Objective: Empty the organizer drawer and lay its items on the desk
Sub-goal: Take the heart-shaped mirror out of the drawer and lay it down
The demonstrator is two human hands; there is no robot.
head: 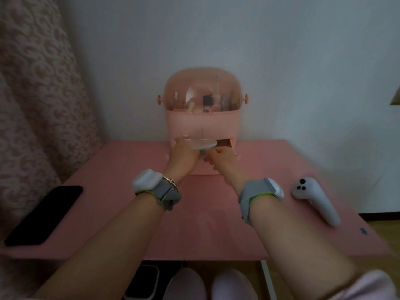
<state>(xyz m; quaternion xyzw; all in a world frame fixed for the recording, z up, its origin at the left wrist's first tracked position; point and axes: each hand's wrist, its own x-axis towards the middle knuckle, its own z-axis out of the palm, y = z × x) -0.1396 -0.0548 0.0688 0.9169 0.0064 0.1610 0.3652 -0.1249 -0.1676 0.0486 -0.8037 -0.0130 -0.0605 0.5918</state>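
A pink organizer (202, 124) with a clear domed lid stands at the back of the pink desk (121, 213), against the wall. Its lower right drawer (207, 169) is pulled out toward me, leaving a dark opening behind it. My left hand (184, 152) holds a flat round pale green disc (205, 145) by its left edge, level, above the drawer. My right hand (223, 159) is just under and right of the disc with fingers curled; whether it grips anything is hidden. The drawer's inside is covered by my hands.
A black phone (45, 213) lies at the desk's left front. A white handheld controller (313, 200) lies at the right. A patterned curtain (36, 94) hangs left. Under the desk are my slippered feet (207, 286) and a dark box (142, 282).
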